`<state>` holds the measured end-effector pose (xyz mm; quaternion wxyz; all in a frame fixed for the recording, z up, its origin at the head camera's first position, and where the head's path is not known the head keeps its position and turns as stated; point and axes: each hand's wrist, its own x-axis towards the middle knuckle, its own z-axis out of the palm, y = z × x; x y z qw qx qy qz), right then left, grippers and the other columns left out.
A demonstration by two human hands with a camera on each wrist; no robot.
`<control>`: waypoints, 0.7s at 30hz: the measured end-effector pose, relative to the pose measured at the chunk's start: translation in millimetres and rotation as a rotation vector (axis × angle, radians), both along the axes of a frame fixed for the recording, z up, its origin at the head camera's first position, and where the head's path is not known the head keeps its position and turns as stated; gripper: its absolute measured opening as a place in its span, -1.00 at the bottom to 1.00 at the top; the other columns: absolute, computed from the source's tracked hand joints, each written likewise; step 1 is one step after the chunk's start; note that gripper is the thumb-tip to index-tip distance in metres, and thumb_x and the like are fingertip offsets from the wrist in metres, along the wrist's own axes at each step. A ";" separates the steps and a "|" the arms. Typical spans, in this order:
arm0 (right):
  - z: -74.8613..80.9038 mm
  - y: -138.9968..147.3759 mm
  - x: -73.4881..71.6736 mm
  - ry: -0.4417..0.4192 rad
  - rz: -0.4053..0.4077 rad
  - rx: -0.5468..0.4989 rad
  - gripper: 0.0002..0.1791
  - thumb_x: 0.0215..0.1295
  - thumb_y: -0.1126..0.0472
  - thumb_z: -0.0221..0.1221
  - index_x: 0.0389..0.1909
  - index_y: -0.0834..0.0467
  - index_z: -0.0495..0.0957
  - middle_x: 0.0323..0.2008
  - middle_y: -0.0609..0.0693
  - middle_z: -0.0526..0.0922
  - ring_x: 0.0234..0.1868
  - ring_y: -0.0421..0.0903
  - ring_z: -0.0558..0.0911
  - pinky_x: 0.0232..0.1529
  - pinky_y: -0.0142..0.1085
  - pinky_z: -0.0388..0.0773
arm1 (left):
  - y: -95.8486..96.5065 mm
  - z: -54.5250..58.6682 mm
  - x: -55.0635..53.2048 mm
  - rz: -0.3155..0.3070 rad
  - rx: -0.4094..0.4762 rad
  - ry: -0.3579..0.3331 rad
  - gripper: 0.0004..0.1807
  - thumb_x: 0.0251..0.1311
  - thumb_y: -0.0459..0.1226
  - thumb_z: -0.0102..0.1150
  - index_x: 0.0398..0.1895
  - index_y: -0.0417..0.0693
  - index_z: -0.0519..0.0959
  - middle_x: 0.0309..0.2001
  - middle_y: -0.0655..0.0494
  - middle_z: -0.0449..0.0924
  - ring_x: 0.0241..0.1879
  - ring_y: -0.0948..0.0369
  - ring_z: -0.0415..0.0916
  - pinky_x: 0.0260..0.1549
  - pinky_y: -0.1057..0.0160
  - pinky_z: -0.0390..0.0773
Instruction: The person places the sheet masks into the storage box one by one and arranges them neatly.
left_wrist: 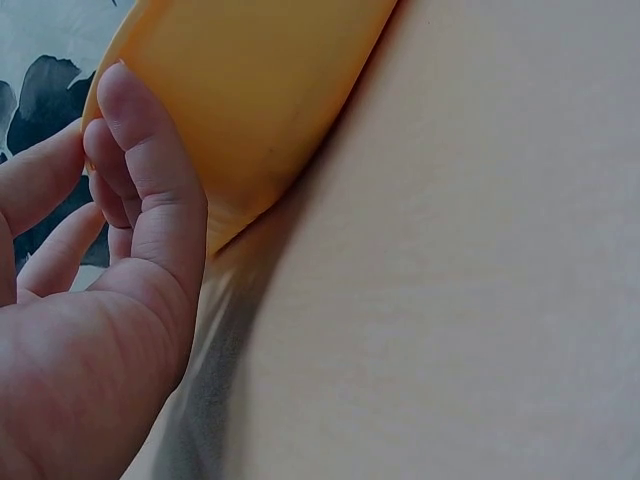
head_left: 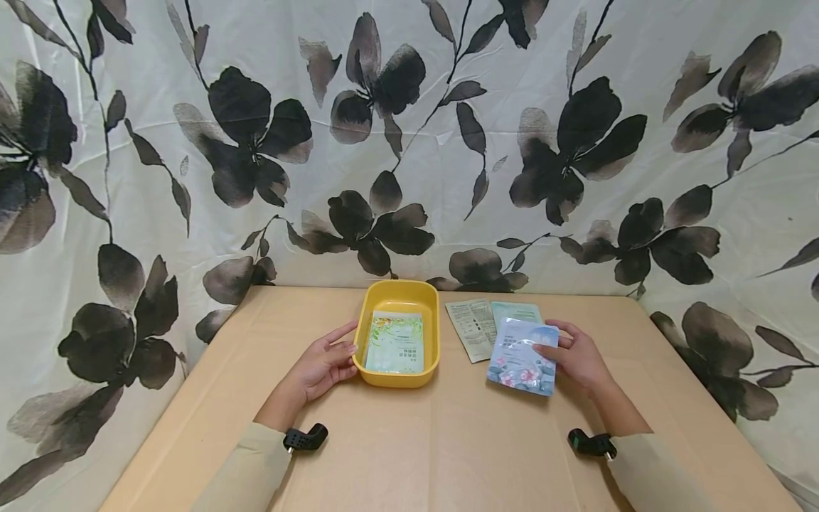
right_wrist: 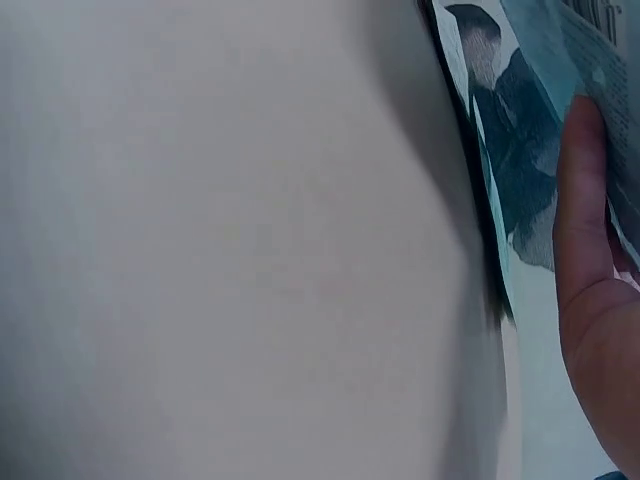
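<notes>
In the head view a yellow plastic tray (head_left: 401, 380) stands on the table with a pale green flat packet (head_left: 394, 343) lying inside. My left hand (head_left: 326, 365) holds the tray's left side, its thumb and fingertips at the rim. The left wrist view shows those fingers (left_wrist: 150, 150) against the tray wall (left_wrist: 255, 90). My right hand (head_left: 579, 357) pinches a blue flat packet (head_left: 521, 359) printed with pink flowers by its right edge, thumb on the front. Seen from the right wrist, part of the packet (right_wrist: 622, 110) is cut off by the frame.
Behind the blue packet lie a white-green packet with printed text (head_left: 472, 328) and a light teal packet (head_left: 515, 311), partly covered. The tan table (head_left: 486, 448) ends at a curtain with dark flowers (head_left: 473, 135). A black wrist device (head_left: 306, 437) sits on the left sleeve.
</notes>
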<state>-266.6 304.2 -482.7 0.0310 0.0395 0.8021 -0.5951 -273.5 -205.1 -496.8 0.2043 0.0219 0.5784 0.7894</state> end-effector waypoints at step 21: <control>4.1 -34.0 15.9 0.017 0.045 -0.061 -0.11 0.32 0.19 0.38 0.56 0.16 0.11 0.17 0.28 0.65 -0.23 -0.11 0.78 -0.21 -0.29 0.75 | -5.3 -0.6 3.0 -0.012 0.012 -0.005 -0.23 0.43 -0.40 0.15 0.63 0.16 0.14 0.13 -0.06 0.56 -0.29 0.26 0.62 -0.23 0.30 0.72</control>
